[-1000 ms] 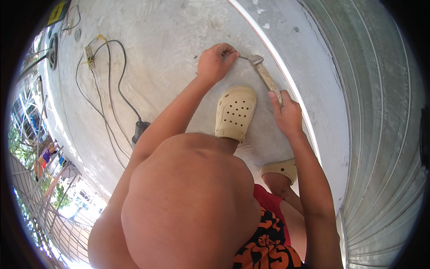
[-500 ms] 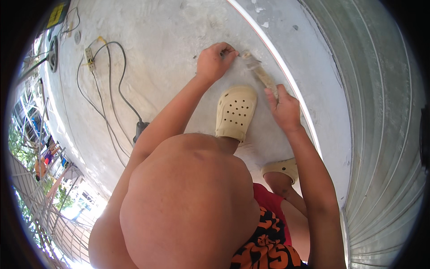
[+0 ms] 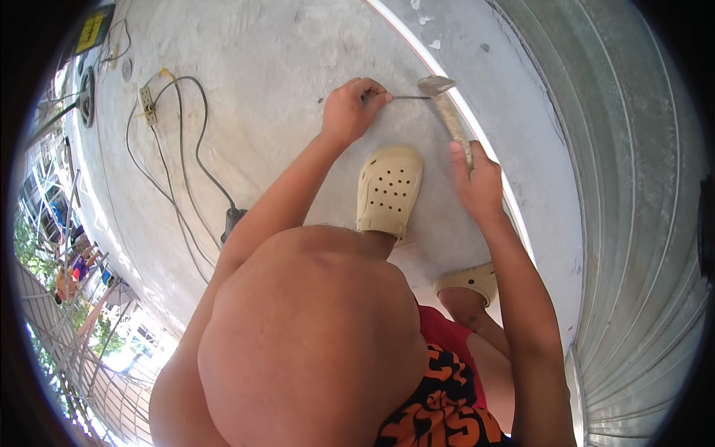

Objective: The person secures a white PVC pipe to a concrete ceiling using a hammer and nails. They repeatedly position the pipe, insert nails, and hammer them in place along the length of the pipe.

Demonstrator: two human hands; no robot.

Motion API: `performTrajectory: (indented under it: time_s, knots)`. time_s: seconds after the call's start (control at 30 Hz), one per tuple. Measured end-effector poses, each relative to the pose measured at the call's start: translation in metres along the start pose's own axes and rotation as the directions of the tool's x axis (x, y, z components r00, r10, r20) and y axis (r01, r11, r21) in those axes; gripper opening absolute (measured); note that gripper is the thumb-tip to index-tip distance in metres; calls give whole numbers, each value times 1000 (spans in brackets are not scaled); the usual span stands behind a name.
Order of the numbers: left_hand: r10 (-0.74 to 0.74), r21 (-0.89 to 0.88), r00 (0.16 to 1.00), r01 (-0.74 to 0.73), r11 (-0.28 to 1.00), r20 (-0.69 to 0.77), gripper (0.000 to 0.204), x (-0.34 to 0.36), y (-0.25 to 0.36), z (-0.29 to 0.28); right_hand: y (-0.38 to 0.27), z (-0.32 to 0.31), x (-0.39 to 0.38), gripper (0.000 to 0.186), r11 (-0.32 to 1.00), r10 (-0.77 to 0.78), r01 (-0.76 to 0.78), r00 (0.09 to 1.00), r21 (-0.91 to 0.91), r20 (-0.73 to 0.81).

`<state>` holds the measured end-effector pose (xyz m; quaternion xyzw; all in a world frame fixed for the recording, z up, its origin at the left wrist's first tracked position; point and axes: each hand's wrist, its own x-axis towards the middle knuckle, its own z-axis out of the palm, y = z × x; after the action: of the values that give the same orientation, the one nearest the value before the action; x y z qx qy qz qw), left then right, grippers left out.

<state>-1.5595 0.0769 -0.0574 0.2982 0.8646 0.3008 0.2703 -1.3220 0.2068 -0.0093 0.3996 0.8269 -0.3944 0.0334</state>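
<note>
My left hand [image 3: 351,112] is closed round one end of a thin dark metal rod [image 3: 410,97], which points right, low over the concrete floor. My right hand [image 3: 477,179] grips the worn, pale handle of a hammer [image 3: 450,119]. The metal hammer head is up near the rod's far end, beside a white pipe with a thin red line [image 3: 465,112]. Whether head and rod touch I cannot tell. Below my left hand is my beige clog [image 3: 390,190].
A power strip [image 3: 147,104] with looping grey cords [image 3: 199,123] lies on the concrete floor [image 3: 253,74] at the left. A corrugated metal sheet [image 3: 640,223] rises along the right. A fan-like round thing [image 3: 87,97] stands far left.
The hammer has swung from beside my left hand to the right, toward the pipe, and is sharper now. The rod shows plainly between my hands. My left hand has barely moved.
</note>
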Motion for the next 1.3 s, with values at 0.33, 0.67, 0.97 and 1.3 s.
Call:
performTrajectory:
  time_s: [0.33,0.67,0.97,1.3]
  knots:
    - [34,34,999,-34,999,16,22,0,-1,-2,6,-14,-4,54,997,66,-67,997,26,42]
    - [66,47,998,-67,997,5,24,-2,-4,-2,-16,2,3,55,990,-4,31,981,-138,193]
    - [100,72,995,-99,992,-17,15,-2,-9,0,-13,8,8,50,955,-73,123,979,-269,188]
    - [81,61,997,-82,995,16,12,0,-7,-1,-7,14,3,51,964,-73,111,984,-243,160]
